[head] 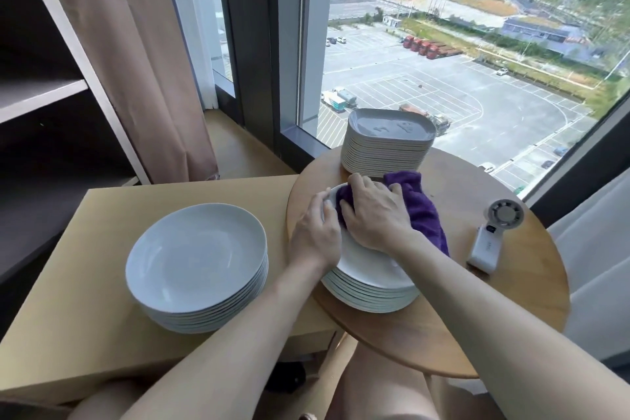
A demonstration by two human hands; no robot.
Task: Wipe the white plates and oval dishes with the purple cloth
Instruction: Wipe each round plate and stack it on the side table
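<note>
**At the round surface (484,317): wiping the top plate**

Head view: the right hand (375,215) presses the purple cloth (424,215), fingers spread, onto the top plate (368,266) of a white stack near the surface's edge. The left hand (315,232) grips that plate's rim. Oval dishes (388,147) wait behind (stacked tall). A hard sideways wipe could slide the stack off.

I see a plain, deep purple cloth (422,211) against the white top plate (368,269). The plate stack (197,259) to my left reads white with a bluish cast. The oval dishes (392,128) are white too, unpatterned. The round desk (477,303) is warm brown wood grain, the square desk (85,300) pale yellow, the handheld fan (485,242) white, the curtain (143,78) dusty beige.
</note>
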